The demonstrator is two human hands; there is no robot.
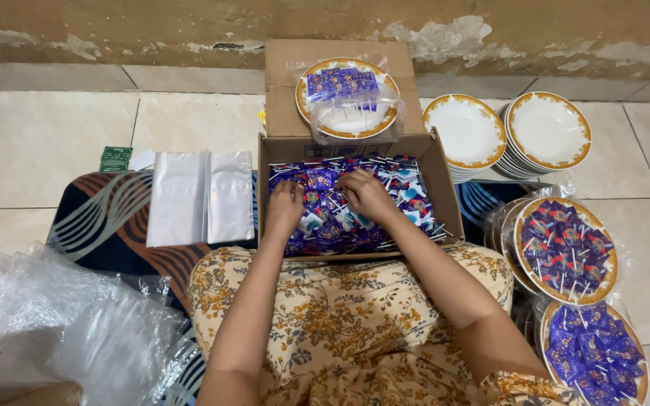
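Left hand (285, 203): fingers curled down, buried among purple wrapped lollipops (325, 225) in the open cardboard box (445, 195); whether it has hold of any cannot be told.
Right hand (366, 195): close beside the left, fingers bent, resting on the same sweets; grip likewise unclear.
Beyond the hands: bagged plate with sweets (349, 98).
Right of the right hand: empty plate stacks (505, 131), filled wrapped plates (566, 252).
Left of the left hand: clear bags (201, 197).
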